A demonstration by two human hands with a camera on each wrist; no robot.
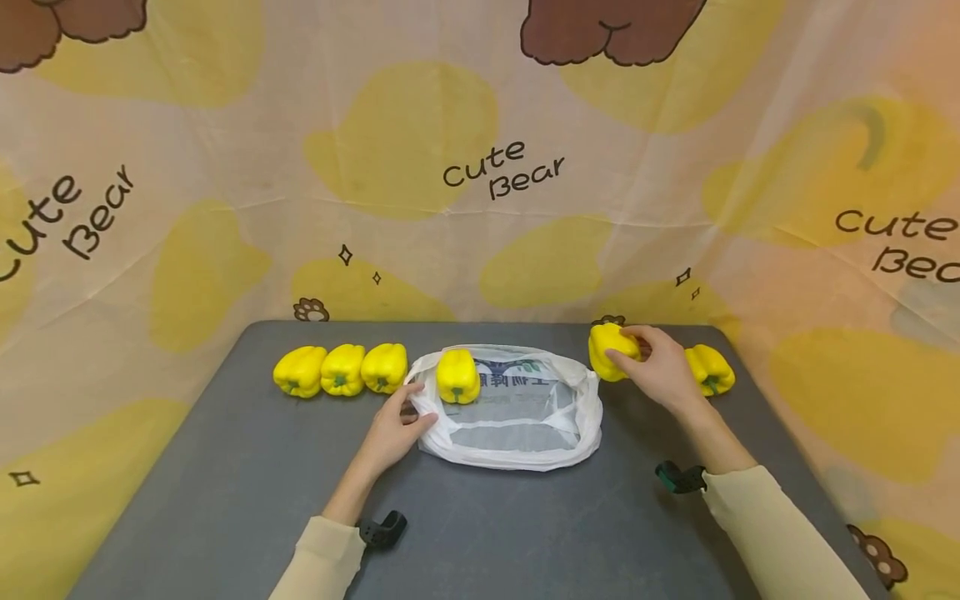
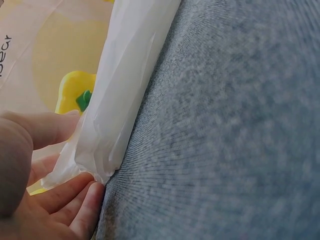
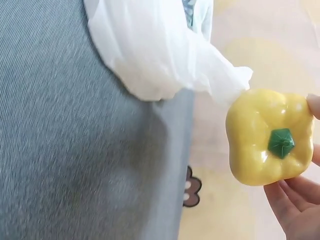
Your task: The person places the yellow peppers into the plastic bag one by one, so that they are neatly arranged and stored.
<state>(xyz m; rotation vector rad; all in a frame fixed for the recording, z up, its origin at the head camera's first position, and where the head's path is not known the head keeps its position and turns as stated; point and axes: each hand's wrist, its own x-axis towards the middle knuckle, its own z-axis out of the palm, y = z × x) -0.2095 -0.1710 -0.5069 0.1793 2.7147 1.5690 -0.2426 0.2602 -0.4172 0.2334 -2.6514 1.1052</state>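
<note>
A white plastic bag (image 1: 517,458) lies with its mouth spread wide on the table, and one yellow bell pepper (image 1: 457,377) sits inside its left part. At the bag's left rim, my left hand (image 1: 390,429) holds the plastic between thumb and fingers; the left wrist view shows the fingers (image 2: 75,200) against the bag's folded edge (image 2: 117,90). My right hand (image 1: 660,367) grips another yellow bell pepper (image 1: 611,352) by its right side, raised just beyond the bag's right end. Its green stem (image 3: 281,143) faces the right wrist camera.
Three yellow bell peppers (image 1: 342,370) stand in a row left of the bag. One more pepper (image 1: 710,369) lies at the far right, partly behind my right wrist. The grey table (image 1: 510,533) ends against a printed cloth backdrop (image 1: 420,142).
</note>
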